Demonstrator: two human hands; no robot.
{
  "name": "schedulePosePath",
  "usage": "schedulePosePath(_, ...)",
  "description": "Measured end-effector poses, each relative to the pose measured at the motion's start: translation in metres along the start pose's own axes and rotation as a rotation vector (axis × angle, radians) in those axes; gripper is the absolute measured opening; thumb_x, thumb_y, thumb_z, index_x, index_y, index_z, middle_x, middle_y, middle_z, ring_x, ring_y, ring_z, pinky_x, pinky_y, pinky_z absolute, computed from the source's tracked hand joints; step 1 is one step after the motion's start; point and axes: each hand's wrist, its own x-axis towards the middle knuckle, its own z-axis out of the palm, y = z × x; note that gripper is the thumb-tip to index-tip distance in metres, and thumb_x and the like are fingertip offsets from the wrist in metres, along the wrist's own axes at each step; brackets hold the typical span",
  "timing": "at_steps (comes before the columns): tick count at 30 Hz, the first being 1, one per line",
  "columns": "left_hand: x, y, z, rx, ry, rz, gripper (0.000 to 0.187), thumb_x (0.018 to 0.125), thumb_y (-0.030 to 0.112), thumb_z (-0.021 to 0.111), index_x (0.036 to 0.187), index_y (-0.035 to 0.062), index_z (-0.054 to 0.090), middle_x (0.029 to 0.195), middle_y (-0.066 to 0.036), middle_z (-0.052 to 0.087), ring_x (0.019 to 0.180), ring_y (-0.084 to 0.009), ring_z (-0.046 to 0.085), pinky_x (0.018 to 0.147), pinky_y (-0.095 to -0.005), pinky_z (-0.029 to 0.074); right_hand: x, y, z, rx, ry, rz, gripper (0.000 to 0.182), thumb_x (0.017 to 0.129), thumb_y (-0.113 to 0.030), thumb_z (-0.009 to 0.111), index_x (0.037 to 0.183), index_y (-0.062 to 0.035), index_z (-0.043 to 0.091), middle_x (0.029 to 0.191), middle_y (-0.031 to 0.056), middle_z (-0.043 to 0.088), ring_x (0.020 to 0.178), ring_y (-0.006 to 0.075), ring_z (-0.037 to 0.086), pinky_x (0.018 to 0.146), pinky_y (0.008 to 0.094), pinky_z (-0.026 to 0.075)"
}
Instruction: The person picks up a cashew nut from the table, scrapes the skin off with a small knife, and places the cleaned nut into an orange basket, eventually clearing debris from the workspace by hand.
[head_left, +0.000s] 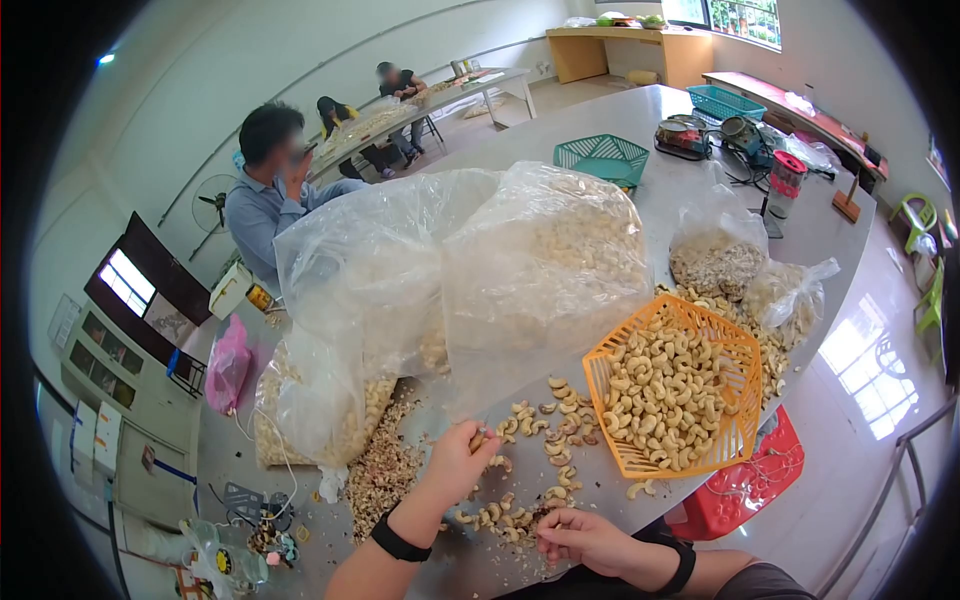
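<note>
My left hand (pixel 458 465) is raised over the loose cashews, thumb and fingers pinched around something small and brownish that I cannot make out. Lower down, my right hand (pixel 588 545) has its fingertips closed by a small heap of cashews (pixel 510 522); whatever is in them is hidden. More loose cashews (pixel 562 440) trail across the grey table (pixel 415 545) between my hands and an orange plastic basket (pixel 745 370). Peeled-looking cashews (pixel 665 390) fill that basket. Left of my left hand lies a pile of brownish crumbs and skins (pixel 375 478).
Large clear bags of cashews (pixel 545 250) stand ahead of me. Smaller tied bags (pixel 715 250) sit at right, near scales (pixel 683 137) and a green basket (pixel 602 158). A red stool (pixel 745 480) stands below the edge. A person in blue (pixel 262 205) sits opposite; others sit farther back.
</note>
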Motion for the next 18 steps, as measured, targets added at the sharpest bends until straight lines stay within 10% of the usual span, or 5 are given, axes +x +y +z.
schedulePosePath(18, -0.02, 0.017, -0.005, -0.087, -0.126, -0.134, 0.017, 0.076, 0.017, 0.059, 0.081, 0.0021, 0.054, 0.061, -0.002, 0.048, 0.056, -0.0098, 0.044, 0.052, -0.0237, 0.036, -0.002, 0.001, 0.003, 0.0, 0.013, 0.007, 0.015, 0.084, -0.016, 0.05, 0.092, -0.004, 0.048, 0.079, 0.0035, 0.053, 0.064, 0.008, 0.049, 0.061, 0.0213, 0.043)
